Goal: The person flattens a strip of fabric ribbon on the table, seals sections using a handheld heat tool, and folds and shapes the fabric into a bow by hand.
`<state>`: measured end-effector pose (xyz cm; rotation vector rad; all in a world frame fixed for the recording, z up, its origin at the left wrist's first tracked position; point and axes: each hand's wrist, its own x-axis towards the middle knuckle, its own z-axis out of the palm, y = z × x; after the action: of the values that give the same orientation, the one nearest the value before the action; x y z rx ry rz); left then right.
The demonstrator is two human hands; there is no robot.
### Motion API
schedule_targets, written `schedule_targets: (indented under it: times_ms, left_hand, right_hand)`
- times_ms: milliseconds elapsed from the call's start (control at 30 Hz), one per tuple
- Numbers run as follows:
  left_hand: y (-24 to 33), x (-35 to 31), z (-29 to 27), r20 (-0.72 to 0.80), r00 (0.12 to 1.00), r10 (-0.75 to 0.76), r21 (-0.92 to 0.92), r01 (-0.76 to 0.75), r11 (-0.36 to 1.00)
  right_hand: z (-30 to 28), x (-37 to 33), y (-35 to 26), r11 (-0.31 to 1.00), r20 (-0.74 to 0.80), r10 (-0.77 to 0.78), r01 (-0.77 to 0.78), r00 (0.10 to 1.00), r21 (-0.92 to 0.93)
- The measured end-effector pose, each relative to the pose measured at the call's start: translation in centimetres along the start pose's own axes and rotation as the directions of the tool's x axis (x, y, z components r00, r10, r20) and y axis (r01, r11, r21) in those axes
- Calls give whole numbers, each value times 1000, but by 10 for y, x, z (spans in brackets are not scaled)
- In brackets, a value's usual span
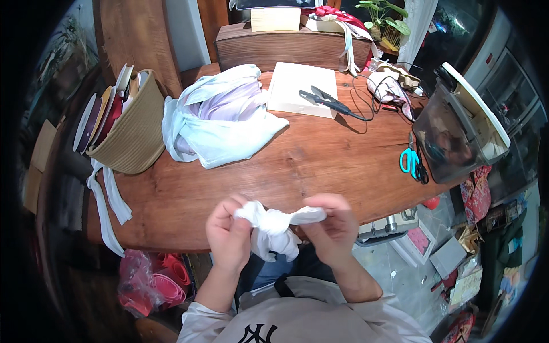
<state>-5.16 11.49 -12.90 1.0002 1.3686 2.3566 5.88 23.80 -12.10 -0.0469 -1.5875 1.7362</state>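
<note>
A white fabric bow (275, 222) with a knot in its middle hangs between my two hands, just over the table's near edge. My left hand (228, 227) pinches its left loop between thumb and fingers. At the other side my right hand (333, 224) grips the right loop, which is stretched out sideways. Below the knot, loose white folds droop toward my lap. Some of my fingertips are hidden behind the cloth.
Pale blue and lilac fabric (220, 117) lies heaped on the wooden table (297, 166), beside a woven basket (137, 128) of ribbon spools. A corded clamp-shaped tool (327, 103) rests on a white box (286, 86). Turquoise-handled scissors (409, 160) lie near a clear bin (452, 131).
</note>
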Motion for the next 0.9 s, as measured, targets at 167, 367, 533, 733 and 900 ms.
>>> schedule_targets:
  times_ms: [167,367,533,733,900]
  left_hand:
    - [5,-4,2,-107,948,-299,-432,227,873]
    - [13,0,1,83,895,-438,-443,427,788]
    - [11,-1,-6,158,871,-464,-348,489,800]
    - [7,3,-3,62,886,-459,-385,446,808]
    - [5,10,1,14,859,-512,-469,458,755]
  right_hand:
    - [-3,6,-8,988,-13,41,-38,999,152]
    - [-5,11,-10,951,9,198,-194,980,242]
    - [0,9,-13,950,-42,270,-260,962,173]
    - [9,9,11,977,-209,-30,74,977,202]
    - [6,-10,23,818,83,-337,335,938,-467]
